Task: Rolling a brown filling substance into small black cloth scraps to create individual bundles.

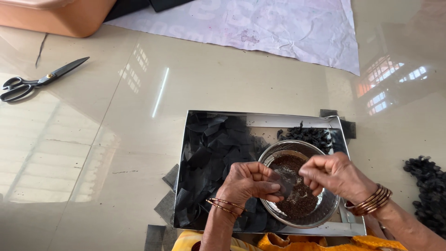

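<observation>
My left hand (248,183) holds a small square of thin black mesh (282,182) over a steel bowl (325,211). The bowl holds small dark brown seeds (297,207). My right hand (335,174) hovers over the bowl with its fingertips pinched together close to the mesh square; what is between them is too small to see. Both wrists wear bangles. The bowl sits in a shallow steel tray (288,121) with a heap of cut black mesh squares (211,148) on its left side.
Small black bundles (312,135) lie in the tray's far right corner; more (427,188) are piled on the floor at the right. Scissors (39,80) lie far left. Crumpled white paper (260,25) and an orange container (55,16) are beyond.
</observation>
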